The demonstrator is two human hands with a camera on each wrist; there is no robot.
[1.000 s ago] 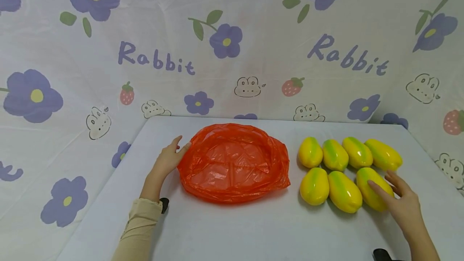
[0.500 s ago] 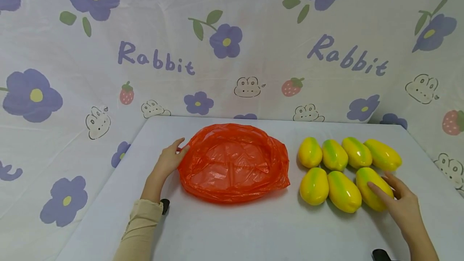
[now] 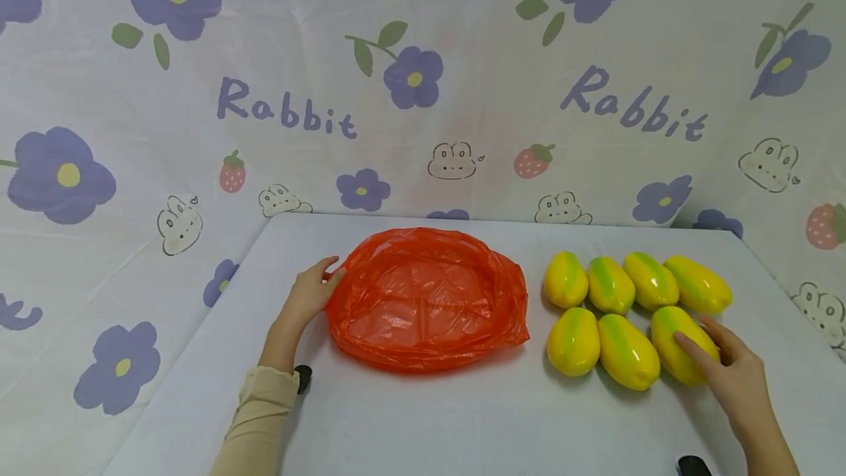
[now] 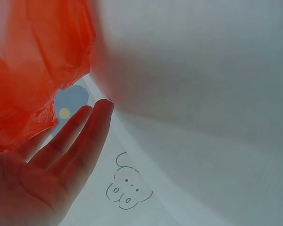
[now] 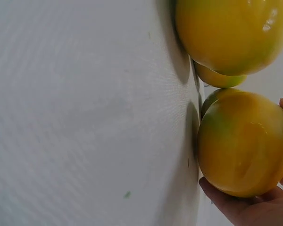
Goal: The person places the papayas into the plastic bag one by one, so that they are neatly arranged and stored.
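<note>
A red plastic bag (image 3: 423,360) sits spread out on the white table with its mouth facing up. At its left side is my left hand (image 3: 311,296), the thumb against the bag's edge. In the left wrist view the fingers (image 4: 87,141) extend straight beside the red plastic. My right hand (image 3: 739,377) holds a glossy yellow-green papaya (image 3: 681,347), the front-row one farthest right. Thumb and fingers lie on opposite sides of this papaya (image 5: 245,146) in the right wrist view, with its underside close to the table.
More papayas stand in two rows right of the bag: a back row (image 3: 611,283) and a front row (image 3: 628,351). A patterned cloth (image 3: 463,116) hangs behind the white table (image 3: 463,424). Black wrist-worn pieces (image 3: 692,466) show by the forearms.
My right fingers have drawn in slightly around the papaya. My left hand has shifted a little along the bag's edge. Bag and other papayas stay in place.
</note>
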